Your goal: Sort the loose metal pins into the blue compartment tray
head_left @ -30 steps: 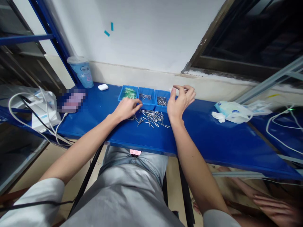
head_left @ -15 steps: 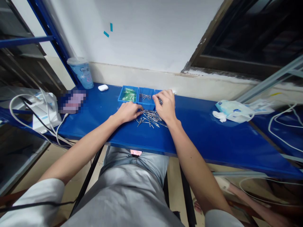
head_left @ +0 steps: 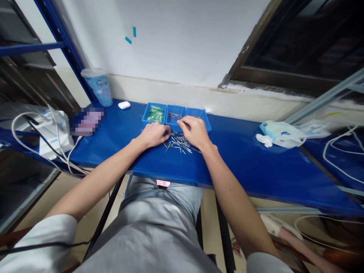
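A loose pile of thin silvery metal pins, like blind rivets (head_left: 182, 145), lies on the blue tabletop. My left hand (head_left: 155, 135) rests at the pile's left edge, fingers curled together; what they hold, if anything, is too small to make out. Above the pile's back edge, my right hand (head_left: 196, 132) has thumb and fingertips pinched together, their contents hidden. Behind the hands stand three small blue bins in a row. Green-and-clear pieces fill the left bin (head_left: 144, 117), and short metal pins lie in the middle bin (head_left: 170, 124). The right bin (head_left: 208, 123) is partly covered by my right hand.
On the left are a blue patterned cup (head_left: 99, 89), a white earphone case (head_left: 124, 105), a blurred-out phone-like item (head_left: 89, 122) and a white power strip (head_left: 58, 132) with cables. A tissue pack (head_left: 281, 133) lies right. A person's leg (head_left: 295, 237) shows below the table.
My right hand has moved left and slightly toward me, from over the right bin to the pile's back edge, uncovering part of that bin. My left hand stays nearly still.
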Demonstrator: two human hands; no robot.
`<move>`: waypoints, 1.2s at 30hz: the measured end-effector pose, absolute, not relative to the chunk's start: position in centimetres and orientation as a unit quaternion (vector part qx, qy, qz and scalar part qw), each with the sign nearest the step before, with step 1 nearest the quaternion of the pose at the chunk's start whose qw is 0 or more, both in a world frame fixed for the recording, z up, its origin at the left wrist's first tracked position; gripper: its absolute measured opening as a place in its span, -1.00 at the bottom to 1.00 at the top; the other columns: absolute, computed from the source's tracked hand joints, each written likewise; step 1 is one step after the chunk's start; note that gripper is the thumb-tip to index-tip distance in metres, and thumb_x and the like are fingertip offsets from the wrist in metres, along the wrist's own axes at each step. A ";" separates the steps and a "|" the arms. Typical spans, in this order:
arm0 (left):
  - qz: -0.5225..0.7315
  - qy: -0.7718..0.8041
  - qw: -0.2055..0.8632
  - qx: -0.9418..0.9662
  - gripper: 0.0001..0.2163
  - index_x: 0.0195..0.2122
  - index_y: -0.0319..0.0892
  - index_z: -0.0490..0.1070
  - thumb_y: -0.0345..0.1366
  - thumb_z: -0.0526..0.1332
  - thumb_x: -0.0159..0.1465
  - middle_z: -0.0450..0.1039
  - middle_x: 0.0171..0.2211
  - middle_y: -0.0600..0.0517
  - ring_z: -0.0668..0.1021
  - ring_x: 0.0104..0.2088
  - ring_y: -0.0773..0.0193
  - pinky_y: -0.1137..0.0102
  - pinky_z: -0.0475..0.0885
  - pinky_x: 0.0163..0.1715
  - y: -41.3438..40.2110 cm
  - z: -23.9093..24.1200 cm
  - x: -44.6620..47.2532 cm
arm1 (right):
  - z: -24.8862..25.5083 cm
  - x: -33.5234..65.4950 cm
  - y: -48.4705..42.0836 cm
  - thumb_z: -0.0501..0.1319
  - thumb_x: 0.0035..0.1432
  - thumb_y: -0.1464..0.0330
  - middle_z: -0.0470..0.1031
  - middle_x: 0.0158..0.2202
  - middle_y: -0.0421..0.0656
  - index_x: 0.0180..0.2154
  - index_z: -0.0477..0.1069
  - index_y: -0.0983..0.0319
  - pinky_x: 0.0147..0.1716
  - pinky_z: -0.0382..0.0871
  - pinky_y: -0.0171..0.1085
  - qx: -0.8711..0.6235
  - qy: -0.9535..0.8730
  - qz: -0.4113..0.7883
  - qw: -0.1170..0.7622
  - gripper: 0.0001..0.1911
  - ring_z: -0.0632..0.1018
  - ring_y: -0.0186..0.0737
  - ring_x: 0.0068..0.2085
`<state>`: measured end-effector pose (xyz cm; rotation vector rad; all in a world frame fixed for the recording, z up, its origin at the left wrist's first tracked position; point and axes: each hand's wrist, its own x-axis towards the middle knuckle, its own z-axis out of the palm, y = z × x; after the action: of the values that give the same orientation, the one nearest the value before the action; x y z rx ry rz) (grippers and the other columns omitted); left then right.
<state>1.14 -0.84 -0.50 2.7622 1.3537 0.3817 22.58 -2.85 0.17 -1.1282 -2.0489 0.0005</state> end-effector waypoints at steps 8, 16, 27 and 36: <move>0.230 0.384 0.052 0.893 -0.79 -0.13 -0.14 0.59 -0.25 0.17 0.37 0.50 -0.52 0.07 0.48 -0.50 0.26 0.37 0.25 -0.41 -1.3 0.1 1.0 | 0.2 22.5 -3.0 0.14 0.45 0.21 0.46 -0.48 -0.18 -0.39 0.48 0.18 -0.33 0.13 -0.19 -0.475 -0.804 0.016 0.359 -0.65 0.37 -0.23 -0.44; 0.367 0.369 0.084 0.850 -0.78 -0.15 -0.16 0.56 -0.18 0.16 0.41 0.41 -0.61 0.14 0.40 -0.57 0.34 0.39 0.23 -0.44 -1.0 -0.1 0.5 | -0.1 22.7 -2.6 0.12 0.48 0.21 0.52 -0.25 -0.10 -0.29 0.51 0.19 -0.20 0.29 -0.15 -0.443 -0.817 0.009 0.368 -0.68 0.48 -0.15 -0.26; 0.372 0.375 0.097 0.844 -0.72 0.04 -0.14 0.56 -0.16 0.16 0.44 0.46 -0.57 0.13 0.49 -0.53 0.31 0.39 0.31 -0.39 -1.0 0.2 0.5 | -0.1 22.7 -2.7 0.13 0.44 0.31 0.53 -0.22 -0.11 -0.23 0.44 0.16 -0.24 0.30 -0.14 -0.440 -0.821 0.018 0.362 -0.84 0.48 -0.14 -0.28; 0.347 0.370 0.092 0.857 -0.76 -0.05 -0.09 0.63 -0.16 0.21 0.40 0.54 -0.51 0.11 0.49 -0.51 0.32 0.40 0.26 -0.40 -0.5 -0.4 0.5 | -0.1 22.4 -3.0 0.14 0.42 0.30 0.52 -0.33 -0.16 -0.27 0.43 0.17 -0.29 0.23 -0.19 -0.430 -0.828 0.034 0.358 -0.82 0.43 -0.20 -0.35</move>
<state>0.53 -0.49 -0.44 2.5459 1.0980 1.0317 22.42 -2.98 -0.08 -1.1101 -2.1370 0.0889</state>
